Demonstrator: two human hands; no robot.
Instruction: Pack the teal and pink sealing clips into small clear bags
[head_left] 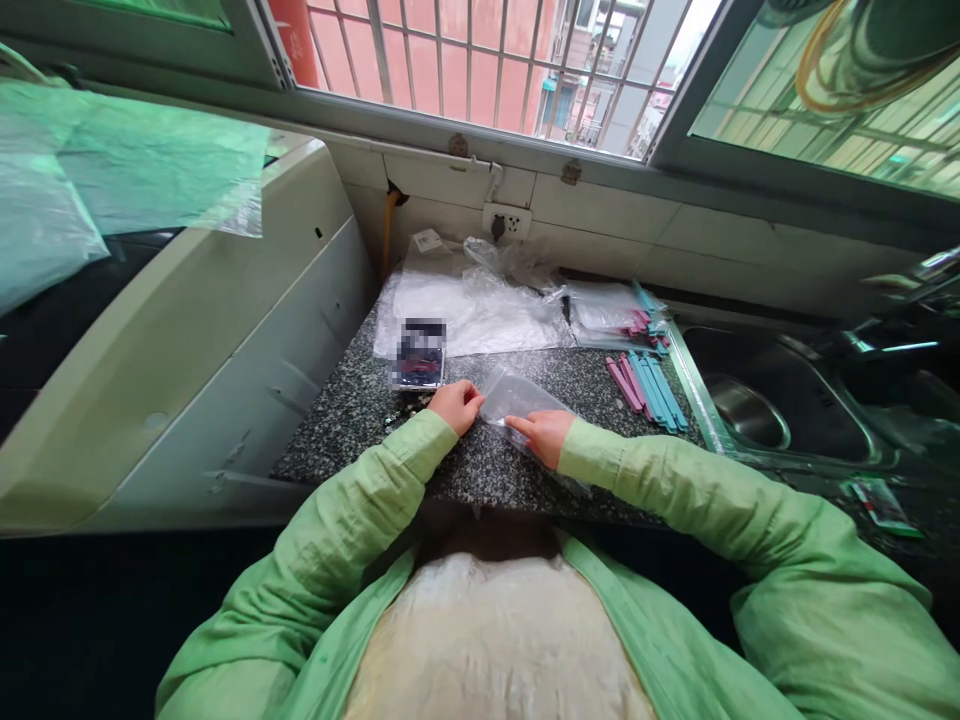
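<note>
Left hand (456,407) has its thumb and finger pinched together on the top edge of a small clear bag (511,390). The right hand (546,436) is on the same bag, with one finger lying flat on top; its thumb is hard to see, so I cannot tell if it is squeezing the bag or just resting on it. The bag is at the front of the speckled counter (341,440), between the two hands and partly under the right one. Just past the left hand is a dark flat thing (421,358) with a blurry top, and some tiny bits lie near it, too small to make out. Behind the hands, a big crinkly clear plastic (480,312) spreads toward the wall. To the right of that is a pile of clear bags (596,305) with pink and blue sticks at its right end. In front of the pile, more pink sticks (628,384) lie next to blue sticks (658,392), side by side near the sink (694,392). A wall socket (514,221) with a dark plug is on the tiles, under a window with bars (439,60).
</note>
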